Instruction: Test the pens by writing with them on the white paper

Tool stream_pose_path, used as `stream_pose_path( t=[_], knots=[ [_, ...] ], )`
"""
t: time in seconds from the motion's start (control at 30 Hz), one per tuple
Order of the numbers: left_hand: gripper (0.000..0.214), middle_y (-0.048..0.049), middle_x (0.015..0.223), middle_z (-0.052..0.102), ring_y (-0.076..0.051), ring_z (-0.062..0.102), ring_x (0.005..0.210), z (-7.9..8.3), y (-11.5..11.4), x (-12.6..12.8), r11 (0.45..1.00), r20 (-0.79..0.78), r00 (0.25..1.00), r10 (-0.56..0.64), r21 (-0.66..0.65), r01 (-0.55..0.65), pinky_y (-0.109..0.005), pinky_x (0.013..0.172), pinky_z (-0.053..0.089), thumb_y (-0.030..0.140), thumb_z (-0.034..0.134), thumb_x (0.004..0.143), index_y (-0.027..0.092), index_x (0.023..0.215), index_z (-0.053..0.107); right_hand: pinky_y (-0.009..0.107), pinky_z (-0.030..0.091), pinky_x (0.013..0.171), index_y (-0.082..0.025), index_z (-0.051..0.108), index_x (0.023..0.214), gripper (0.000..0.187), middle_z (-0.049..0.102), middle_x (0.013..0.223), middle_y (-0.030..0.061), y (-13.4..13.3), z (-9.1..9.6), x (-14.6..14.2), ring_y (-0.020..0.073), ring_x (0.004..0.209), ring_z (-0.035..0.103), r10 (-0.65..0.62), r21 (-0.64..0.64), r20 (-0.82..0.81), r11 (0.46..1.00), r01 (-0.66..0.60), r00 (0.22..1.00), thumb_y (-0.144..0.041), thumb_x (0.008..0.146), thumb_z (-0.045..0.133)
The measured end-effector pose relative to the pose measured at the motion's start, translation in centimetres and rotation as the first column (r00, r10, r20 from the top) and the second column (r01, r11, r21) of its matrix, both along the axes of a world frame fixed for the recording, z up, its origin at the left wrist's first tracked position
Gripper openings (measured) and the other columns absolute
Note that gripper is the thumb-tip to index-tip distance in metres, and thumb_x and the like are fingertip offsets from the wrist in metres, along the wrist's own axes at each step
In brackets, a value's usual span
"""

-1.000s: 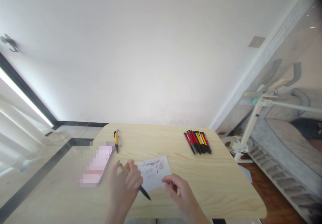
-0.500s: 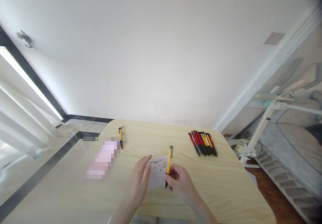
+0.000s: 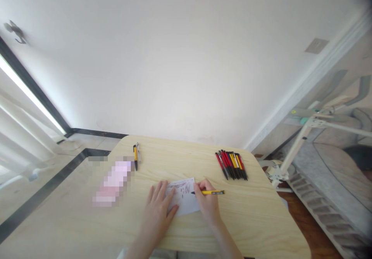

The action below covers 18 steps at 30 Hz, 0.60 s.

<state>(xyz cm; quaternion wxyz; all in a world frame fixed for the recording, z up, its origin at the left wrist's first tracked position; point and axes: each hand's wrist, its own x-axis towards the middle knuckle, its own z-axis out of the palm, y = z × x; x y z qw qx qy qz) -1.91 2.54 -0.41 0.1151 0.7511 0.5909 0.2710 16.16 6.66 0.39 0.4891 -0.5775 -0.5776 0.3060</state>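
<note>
A white sheet of paper (image 3: 186, 206) with dark and reddish scribbles lies on the wooden table (image 3: 261, 220) in front of me. My left hand (image 3: 159, 204) rests flat across the paper's left side, fingers spread. My right hand (image 3: 207, 201) grips a yellow pen (image 3: 213, 192) with a black tip. The pen leans low to the right, and its tip is at the paper beside the scribbles. I cannot tell whether the tip touches the sheet.
A row of several red, black and yellow pens (image 3: 231, 166) lies at the back right. At the back left are another yellow pen (image 3: 135, 157) and a clear pen (image 3: 138, 153). A blurred pink patch (image 3: 113, 183) covers the left edge. The wall (image 3: 186, 76) rises behind.
My left hand has lowered flat onto the paper. The yellow pen has swung from upright to nearly level, its tip now up by the scribbles. The view has shifted slightly.
</note>
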Motion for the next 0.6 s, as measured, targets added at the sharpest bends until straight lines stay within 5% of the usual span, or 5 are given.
stream_pose_path(
  t=[0.13,0.27,0.33,0.47,0.6],
  knots=[
    [0.043,-0.0076,0.130,0.044,-0.028,0.027,0.125,2.1,0.1,0.6,0.998,0.342,0.937,0.068,-0.023,-0.064,-0.047,0.102,0.017,0.031,0.055,0.073,0.025,0.115,0.053,0.017,0.028,0.036,-0.020,0.036,0.061,0.029,0.037,0.042,-0.0089,-0.8,1.8,0.1,0.0066,0.036,0.034,0.163,-0.242,-0.205,0.947,-0.212,0.965,-0.042,0.079,0.046],
    [0.049,-0.0080,0.115,0.057,-0.023,0.050,0.107,6.0,0.5,2.2,0.984,0.693,0.711,0.121,-0.180,0.008,-0.035,0.092,0.035,0.029,0.053,0.075,0.026,0.123,0.045,0.017,0.030,0.039,-0.018,0.043,0.067,0.021,0.043,0.045,-0.0076,-2.7,4.2,-0.9,0.0068,0.040,0.040,0.510,-0.357,-0.271,0.734,-0.577,0.817,-0.035,0.079,0.050],
    [0.042,-0.0073,0.106,0.063,-0.023,0.055,0.099,7.5,0.8,2.8,0.975,0.708,0.697,0.112,-0.213,0.060,-0.032,0.089,0.038,0.029,0.055,0.073,0.026,0.115,0.053,0.017,0.031,0.041,-0.018,0.048,0.072,0.018,0.044,0.047,-0.0069,-3.7,5.3,-1.4,0.0074,0.042,0.041,0.592,-0.353,-0.279,0.669,-0.654,0.756,-0.033,0.081,0.046],
    [0.025,-0.0078,0.096,0.066,-0.025,0.057,0.094,8.1,1.2,3.4,0.965,0.688,0.713,0.132,-0.255,0.067,-0.032,0.087,0.039,0.031,0.059,0.069,0.025,0.091,0.067,0.017,0.030,0.039,-0.018,0.050,0.076,0.021,0.042,0.047,-0.0069,-4.4,5.9,-1.6,0.0075,0.040,0.040,0.626,-0.351,-0.282,0.638,-0.686,0.727,-0.037,0.083,0.043],
    [0.044,-0.0073,0.110,0.061,-0.025,0.051,0.105,7.2,0.7,3.4,0.958,0.673,0.732,0.108,-0.267,0.104,-0.037,0.093,0.034,0.033,0.055,0.072,0.025,0.115,0.054,0.017,0.031,0.039,-0.019,0.048,0.080,0.031,0.041,0.051,-0.0069,-2.1,5.2,-0.9,0.0072,0.040,0.040,0.565,-0.381,-0.196,0.710,-0.593,0.802,-0.047,0.083,0.038]
  ],
)
